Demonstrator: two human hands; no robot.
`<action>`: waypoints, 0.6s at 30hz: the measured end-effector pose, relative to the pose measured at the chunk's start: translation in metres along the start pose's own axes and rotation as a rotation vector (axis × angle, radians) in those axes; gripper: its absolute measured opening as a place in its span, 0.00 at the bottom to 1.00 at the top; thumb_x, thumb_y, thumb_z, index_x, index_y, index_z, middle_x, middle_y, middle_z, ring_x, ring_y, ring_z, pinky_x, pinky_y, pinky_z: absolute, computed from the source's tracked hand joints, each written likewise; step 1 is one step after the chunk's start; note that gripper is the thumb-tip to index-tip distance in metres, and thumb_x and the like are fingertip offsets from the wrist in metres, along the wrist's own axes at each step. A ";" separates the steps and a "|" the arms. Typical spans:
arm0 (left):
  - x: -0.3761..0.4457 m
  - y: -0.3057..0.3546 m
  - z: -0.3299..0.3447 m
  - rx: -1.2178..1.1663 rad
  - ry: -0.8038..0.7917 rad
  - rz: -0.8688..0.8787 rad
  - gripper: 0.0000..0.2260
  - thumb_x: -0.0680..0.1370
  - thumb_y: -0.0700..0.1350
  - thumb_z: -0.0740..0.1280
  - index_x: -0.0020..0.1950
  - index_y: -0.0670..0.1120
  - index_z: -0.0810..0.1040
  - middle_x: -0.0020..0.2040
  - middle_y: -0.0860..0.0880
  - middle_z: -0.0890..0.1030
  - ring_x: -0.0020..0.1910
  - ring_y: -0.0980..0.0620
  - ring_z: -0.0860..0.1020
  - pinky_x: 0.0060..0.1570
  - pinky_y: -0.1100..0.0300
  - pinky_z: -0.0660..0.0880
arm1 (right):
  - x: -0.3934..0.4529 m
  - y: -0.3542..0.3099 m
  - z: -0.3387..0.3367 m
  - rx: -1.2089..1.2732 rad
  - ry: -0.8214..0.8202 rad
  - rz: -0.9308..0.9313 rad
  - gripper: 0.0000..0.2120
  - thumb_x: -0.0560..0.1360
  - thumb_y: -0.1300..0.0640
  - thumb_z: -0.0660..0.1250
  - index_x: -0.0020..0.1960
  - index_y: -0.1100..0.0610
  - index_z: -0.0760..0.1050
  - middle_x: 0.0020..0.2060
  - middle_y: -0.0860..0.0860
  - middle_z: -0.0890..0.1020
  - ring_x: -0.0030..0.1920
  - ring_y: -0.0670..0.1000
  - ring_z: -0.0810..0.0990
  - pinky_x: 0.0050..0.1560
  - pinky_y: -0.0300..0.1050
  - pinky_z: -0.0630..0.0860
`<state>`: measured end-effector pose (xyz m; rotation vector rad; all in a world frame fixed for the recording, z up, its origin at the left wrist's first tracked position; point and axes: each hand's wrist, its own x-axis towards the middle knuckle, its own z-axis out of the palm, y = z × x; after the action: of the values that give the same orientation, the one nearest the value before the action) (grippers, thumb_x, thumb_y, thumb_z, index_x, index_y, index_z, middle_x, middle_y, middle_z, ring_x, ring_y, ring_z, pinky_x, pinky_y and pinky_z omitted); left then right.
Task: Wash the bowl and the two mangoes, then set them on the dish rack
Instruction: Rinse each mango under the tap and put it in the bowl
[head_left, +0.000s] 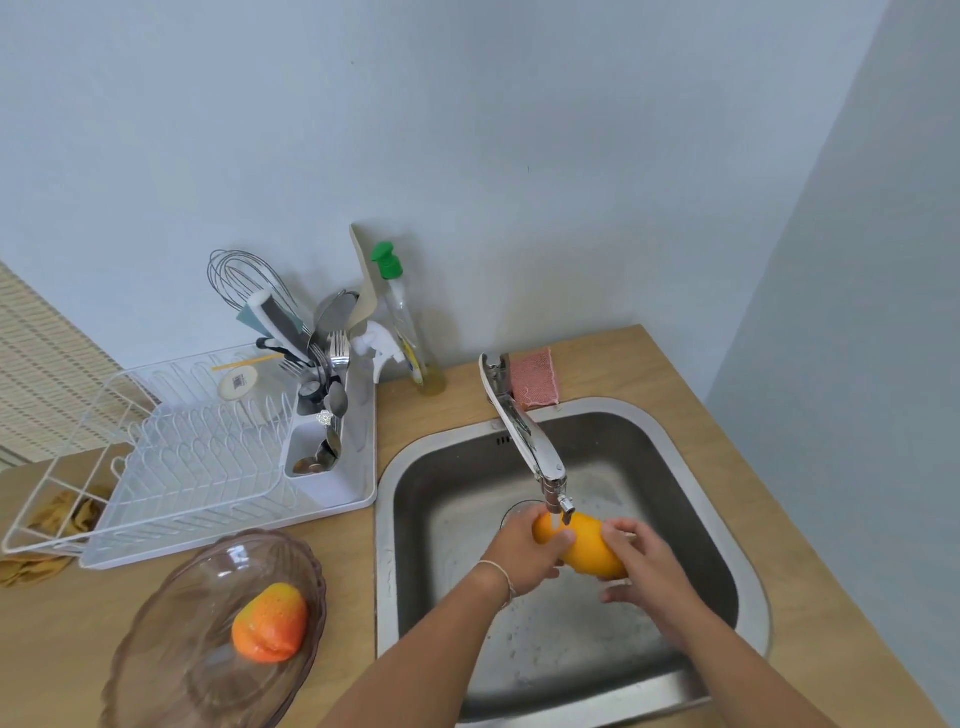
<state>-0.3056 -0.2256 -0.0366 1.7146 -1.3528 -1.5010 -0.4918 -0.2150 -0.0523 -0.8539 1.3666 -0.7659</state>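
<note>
Mango (584, 551) over steel sink (691, 467), wooden counter (675, 374), pale blue walls (467, 130).

Home kitchen: steel sink (691, 452), wooden counter (613, 358), dish rack (171, 457), utensils (322, 364).

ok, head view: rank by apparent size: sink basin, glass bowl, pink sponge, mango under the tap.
1. Sink basin
2. Glass bowl, though it lies nearer the camera and is cut off by the frame edge
3. Mango under the tap and pink sponge: too close to rank; both hands cover part of the mango, and the sponge is farther away.
</note>
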 end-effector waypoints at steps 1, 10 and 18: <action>0.000 -0.001 -0.002 -0.081 0.047 -0.006 0.15 0.78 0.51 0.68 0.64 0.50 0.74 0.57 0.45 0.79 0.48 0.46 0.83 0.46 0.54 0.83 | 0.001 0.001 0.002 0.045 -0.023 -0.021 0.20 0.73 0.46 0.75 0.61 0.52 0.75 0.56 0.61 0.78 0.45 0.61 0.83 0.44 0.61 0.84; -0.010 -0.012 -0.035 -0.336 0.180 -0.136 0.03 0.81 0.41 0.65 0.50 0.44 0.77 0.47 0.37 0.79 0.42 0.38 0.85 0.45 0.47 0.83 | 0.010 -0.004 0.031 -0.108 -0.074 -0.091 0.21 0.79 0.47 0.68 0.70 0.50 0.74 0.54 0.52 0.83 0.48 0.52 0.87 0.54 0.51 0.83; -0.024 -0.022 -0.044 -0.215 0.285 -0.102 0.16 0.79 0.51 0.68 0.60 0.41 0.78 0.46 0.41 0.83 0.39 0.45 0.86 0.44 0.49 0.84 | 0.004 -0.002 0.047 -0.117 0.021 0.156 0.30 0.81 0.37 0.57 0.48 0.65 0.80 0.34 0.63 0.85 0.34 0.59 0.85 0.44 0.58 0.85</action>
<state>-0.2550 -0.2062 -0.0326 1.7984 -0.9370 -1.3380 -0.4448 -0.2159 -0.0515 -0.8208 1.4900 -0.5801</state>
